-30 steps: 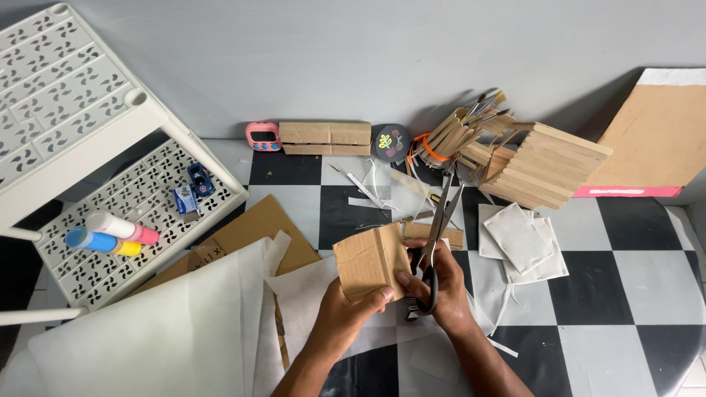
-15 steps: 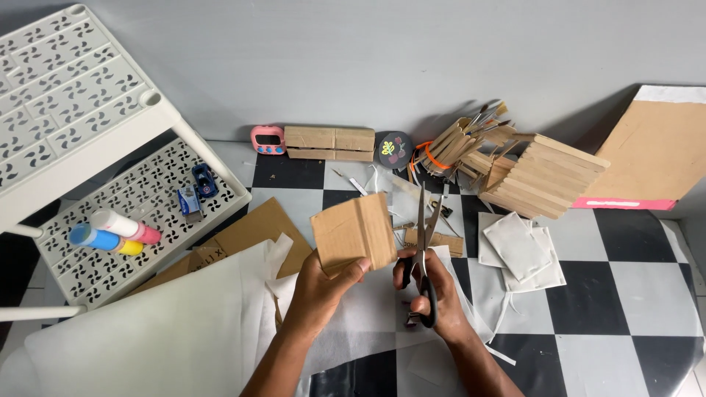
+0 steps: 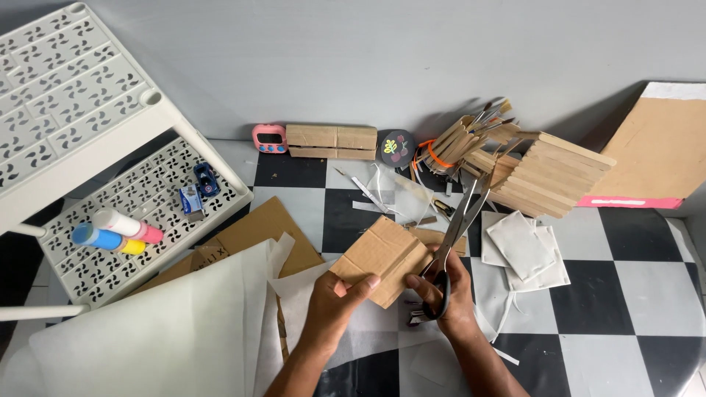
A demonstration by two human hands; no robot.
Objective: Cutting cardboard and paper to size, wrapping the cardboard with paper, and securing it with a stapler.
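Observation:
My left hand [image 3: 334, 301] grips a small square piece of brown cardboard [image 3: 382, 257] by its lower left corner and holds it tilted above the checkered floor. My right hand [image 3: 445, 294] holds a pair of scissors [image 3: 457, 235] by the black handles, with the long metal blades pointing up and away beside the cardboard's right edge. The blades look nearly closed. Both forearms come in from the bottom of the view.
A large white sheet [image 3: 162, 331] lies at lower left over brown cardboard [image 3: 257, 231]. A white perforated shelf rack [image 3: 95, 169] holds paint bottles [image 3: 118, 231]. A wooden stick structure [image 3: 537, 173], white fabric squares [image 3: 522, 246], a pink timer [image 3: 270, 138], a cardboard block [image 3: 331, 141] sit near the wall.
The cardboard piece has dropped lower and turned, and the scissors have tilted so the blades now lean to the right beside it.

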